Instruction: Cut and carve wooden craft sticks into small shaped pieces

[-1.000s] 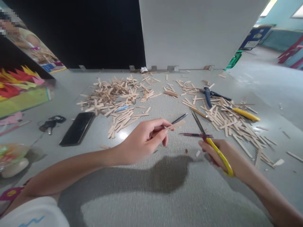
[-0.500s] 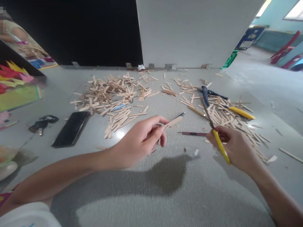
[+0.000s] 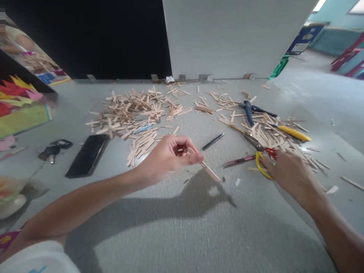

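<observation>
My left hand (image 3: 173, 155) pinches a flat wooden craft stick (image 3: 211, 172), its free end slanting down to the right above the table. Over at the right, my right hand (image 3: 294, 170) has its fingers at the red and yellow handles of a pair of scissors (image 3: 258, 145). The scissors lie low, blades pointing away to the left over loose sticks. Just left of the handles is a craft knife (image 3: 239, 161). A dark pen (image 3: 213, 141) rests beyond my left fingertips. My right fingers are partly hidden and a little blurred.
A heap of wooden sticks (image 3: 133, 108) spreads at the back left. More sticks lie around blue-handled pliers (image 3: 248, 113) and a yellow-handled tool (image 3: 294, 133). A phone (image 3: 87, 156) and keys (image 3: 52, 151) lie left. An upright panel (image 3: 222, 41) closes off the back. Another person is at far left.
My right hand has lowered the scissors from upright to nearly flat beside the craft knife. My left hand has turned, swinging the stick's free end from up-right to down-right.
</observation>
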`<control>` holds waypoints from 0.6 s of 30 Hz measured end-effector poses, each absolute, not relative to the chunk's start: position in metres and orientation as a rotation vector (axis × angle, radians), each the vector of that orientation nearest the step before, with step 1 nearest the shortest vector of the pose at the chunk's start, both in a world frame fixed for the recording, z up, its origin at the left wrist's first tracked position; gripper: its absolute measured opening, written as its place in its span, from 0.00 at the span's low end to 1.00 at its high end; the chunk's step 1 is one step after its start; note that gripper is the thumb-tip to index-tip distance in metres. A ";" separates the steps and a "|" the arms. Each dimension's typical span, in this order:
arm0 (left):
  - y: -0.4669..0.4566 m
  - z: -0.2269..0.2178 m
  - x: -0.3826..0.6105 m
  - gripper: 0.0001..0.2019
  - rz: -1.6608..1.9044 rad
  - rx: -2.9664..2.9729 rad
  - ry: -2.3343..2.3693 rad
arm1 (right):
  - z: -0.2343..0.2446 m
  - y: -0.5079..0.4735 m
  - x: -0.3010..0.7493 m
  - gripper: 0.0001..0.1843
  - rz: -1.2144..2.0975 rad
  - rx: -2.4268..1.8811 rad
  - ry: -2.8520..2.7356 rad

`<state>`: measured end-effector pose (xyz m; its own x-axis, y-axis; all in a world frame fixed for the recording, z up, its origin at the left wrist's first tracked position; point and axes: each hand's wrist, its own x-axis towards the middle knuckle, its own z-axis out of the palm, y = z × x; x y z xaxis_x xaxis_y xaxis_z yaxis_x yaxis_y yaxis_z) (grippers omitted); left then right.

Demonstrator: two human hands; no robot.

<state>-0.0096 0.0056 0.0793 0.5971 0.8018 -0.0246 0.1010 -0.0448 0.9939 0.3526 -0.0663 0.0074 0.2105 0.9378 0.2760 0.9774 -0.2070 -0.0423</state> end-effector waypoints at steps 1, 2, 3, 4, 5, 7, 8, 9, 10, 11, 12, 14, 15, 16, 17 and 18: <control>0.008 0.076 -0.009 0.17 0.706 1.491 0.765 | 0.004 -0.068 0.348 0.17 -0.432 -2.206 -1.865; 0.009 0.074 -0.007 0.17 0.705 1.435 0.726 | 0.001 -0.069 0.341 0.17 -0.559 -2.088 -1.916; 0.010 0.071 -0.006 0.18 0.675 1.369 0.685 | -0.001 -0.070 0.333 0.18 -0.598 -1.928 -2.004; 0.010 0.068 -0.005 0.18 0.629 1.302 0.648 | -0.004 -0.069 0.324 0.19 -0.561 -1.762 -2.126; 0.009 0.066 -0.004 0.17 0.577 1.244 0.625 | -0.007 -0.068 0.315 0.20 -0.483 -1.608 -2.240; 0.006 0.060 -0.001 0.14 0.517 1.173 0.632 | -0.011 -0.065 0.301 0.17 -0.319 -1.405 -2.366; 0.005 0.058 0.000 0.12 0.516 1.160 0.656 | -0.012 -0.063 0.295 0.14 -0.259 -1.355 -2.379; 0.003 0.055 0.001 0.10 0.527 1.154 0.686 | -0.013 -0.062 0.290 0.12 -0.219 -1.325 -2.370; 0.002 0.053 0.002 0.07 0.538 1.150 0.715 | -0.012 -0.062 0.286 0.10 -0.196 -1.301 -2.346; 0.001 0.051 0.003 0.06 0.540 1.146 0.739 | -0.011 -0.063 0.282 0.09 -0.181 -1.268 -2.314; 0.001 0.049 0.004 0.05 0.535 1.142 0.764 | -0.010 -0.064 0.278 0.09 -0.171 -1.234 -2.272; 0.000 0.047 0.005 0.04 0.496 1.125 0.826 | -0.006 -0.070 0.271 0.09 -0.160 -1.188 -2.163; 0.000 0.047 0.005 0.04 0.466 1.110 0.862 | -0.005 -0.074 0.267 0.09 -0.153 -1.188 -2.105; 0.000 0.048 0.005 0.03 0.434 1.092 0.896 | -0.003 -0.078 0.264 0.09 -0.146 -1.202 -2.055; -0.001 0.049 0.005 0.03 0.411 1.074 0.920 | -0.001 -0.082 0.261 0.09 -0.138 -1.224 -2.018; -0.002 0.051 0.005 0.04 0.395 1.065 0.926 | 0.000 -0.085 0.259 0.09 -0.126 -1.247 -1.992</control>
<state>0.0051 -0.0017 0.0510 0.5776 0.6791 -0.4529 0.1427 0.4623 0.8752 0.2586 -0.0854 0.0000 -0.2269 0.7267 0.6484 0.8026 0.5167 -0.2982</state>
